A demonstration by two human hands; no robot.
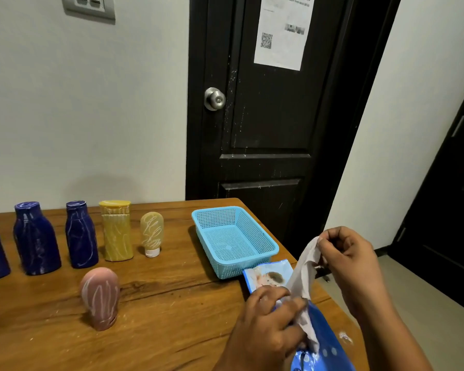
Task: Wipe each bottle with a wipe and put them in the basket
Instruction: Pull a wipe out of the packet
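Step in hand, as I judge it: drawing one wipe from the pack. No bottle is in the basket yet.

The right hand is raised, thumb and fingertips pinching the top corner of the white wipe. The wipe runs down to the opening of the blue wipes pack, its lower end caught there.

The left hand has its fingers curled over the pack at the opening, gripping it against the wooden table. Probable reason: a counter-hold, so the pack does not lift with the wipe.

The bottles stand upright at left, well apart from both hands:
- dark blue bottle
- second blue bottle
- yellow bottle
- pale tube, on its white cap
- pink tube, nearer the front
- another blue one, cut by the frame edge

All carry white scribbles, presumably the marks to wipe off.

The light-blue mesh basket sits just beside the pack, between bottles and hands, within easy reach for dropping.
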